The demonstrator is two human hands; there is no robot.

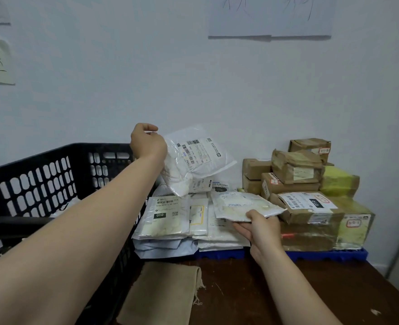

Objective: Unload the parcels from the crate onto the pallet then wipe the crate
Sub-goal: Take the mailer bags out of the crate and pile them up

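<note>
A black plastic crate (41, 179) stands at the left on the table. My left hand (148, 143) grips a white bagged parcel (193, 160) by its corner and holds it in the air to the right of the crate, over the pile. My right hand (260, 229) holds a flat white parcel (243, 205) from below with the thumb on top, just above the stacked white mailers (170, 216). These mailers lie on a blue pallet (322, 254). What is left inside the crate is mostly hidden by my left arm.
Brown cardboard boxes (311, 207) are stacked on the pallet's right half against the wall. A beige cloth (165, 294) lies on the dark wooden table (252, 289) in front of the pallet. The table's edge runs at the far right.
</note>
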